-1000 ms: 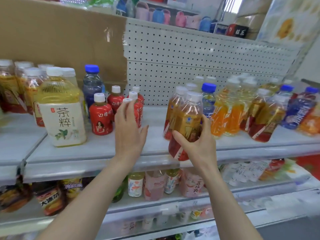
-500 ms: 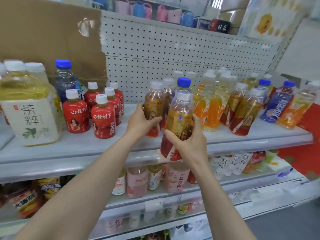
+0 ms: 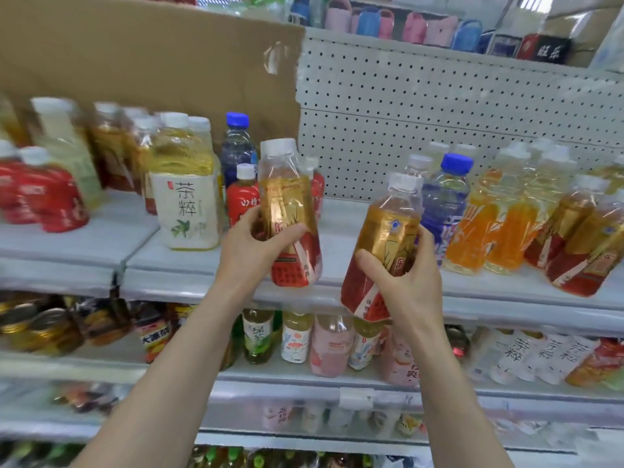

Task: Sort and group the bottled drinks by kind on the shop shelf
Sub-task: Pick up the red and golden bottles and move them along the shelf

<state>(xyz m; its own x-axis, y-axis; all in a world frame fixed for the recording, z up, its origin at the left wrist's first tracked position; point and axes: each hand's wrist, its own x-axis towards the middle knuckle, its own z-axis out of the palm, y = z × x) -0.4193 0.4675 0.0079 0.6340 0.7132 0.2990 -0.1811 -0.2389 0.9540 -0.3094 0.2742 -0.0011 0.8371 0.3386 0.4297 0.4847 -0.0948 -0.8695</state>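
Observation:
My left hand [image 3: 253,246] grips an amber tea bottle [image 3: 288,204] with a gold and red label, held upright above the grey shelf [image 3: 189,265]. My right hand [image 3: 401,282] grips a second bottle of the same tea [image 3: 385,238], tilted, its base below the shelf's front edge. Behind the left bottle stand small red bottles [image 3: 241,197] with white caps. Blue-capped bottles [image 3: 445,201] and orange drinks [image 3: 486,228] stand to the right, with more of the same tea [image 3: 580,238] at the far right.
A large pale-label tea bottle [image 3: 184,197] stands left of my left hand, with more red bottles [image 3: 44,194] further left. Cardboard [image 3: 152,59] and white pegboard [image 3: 439,106] back the shelf. Lower shelves [image 3: 270,383] hold mixed bottles and cans.
My left hand has lifted its tea bottle off the shelf and carried it left, towards the red bottles. My right hand still holds its bottle, now further from the left one.

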